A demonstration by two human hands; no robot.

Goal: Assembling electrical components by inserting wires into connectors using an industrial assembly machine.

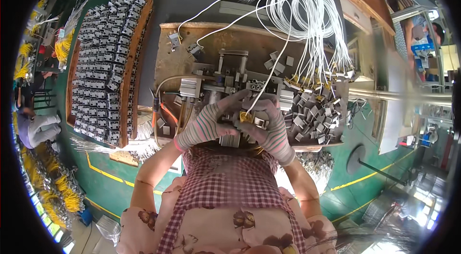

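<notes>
Two hands in striped knit gloves meet over the middle of a worn brown wooden surface (211,47). The left hand (204,127) curls its fingers around the near side of a small grey metal press fixture (225,86), though what exactly it grips is hidden. The right hand (269,127) is pinched shut on a small grey plastic connector block (254,120) with a brass-coloured terminal (246,117), where a thin white wire (271,69) runs in from above. That wire belongs to a bundle of white wires (307,9) looping over the far right of the surface, their brass ends lying just beside a loose heap of grey connector blocks (312,114) to the right of the hands. To the left, well apart, a long wooden tray (126,95) holds rows of finished grey blocks.
</notes>
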